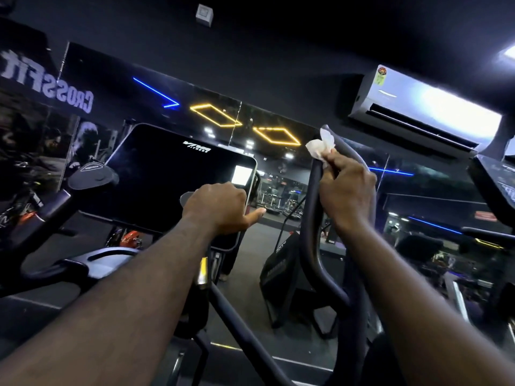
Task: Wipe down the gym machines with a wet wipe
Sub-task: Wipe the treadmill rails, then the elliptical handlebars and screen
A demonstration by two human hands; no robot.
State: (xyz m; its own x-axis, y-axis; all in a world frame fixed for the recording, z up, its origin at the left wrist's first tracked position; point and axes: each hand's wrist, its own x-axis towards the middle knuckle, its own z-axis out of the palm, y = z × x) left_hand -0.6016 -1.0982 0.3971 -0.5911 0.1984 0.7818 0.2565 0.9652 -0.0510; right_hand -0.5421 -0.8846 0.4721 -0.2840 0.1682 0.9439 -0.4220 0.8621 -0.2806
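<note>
Wet wipe (320,147) is bunched in the right hand (348,188), pinched by curled fingers and pressed to the tall loop handle (310,218) near its top. Most of the wipe sticks out above the knuckles, touching the bar. Left hand (217,207) clamps a short grip (184,198) just beside the dark screen (172,179), thumb out, likely steadying. Step in hand looks like wiping the upper handle. Next move calls for sliding the wipe down the bar with firm contact, then round the loop's other side. Far back: mirror wall (278,168), air conditioner (423,107)
</note>
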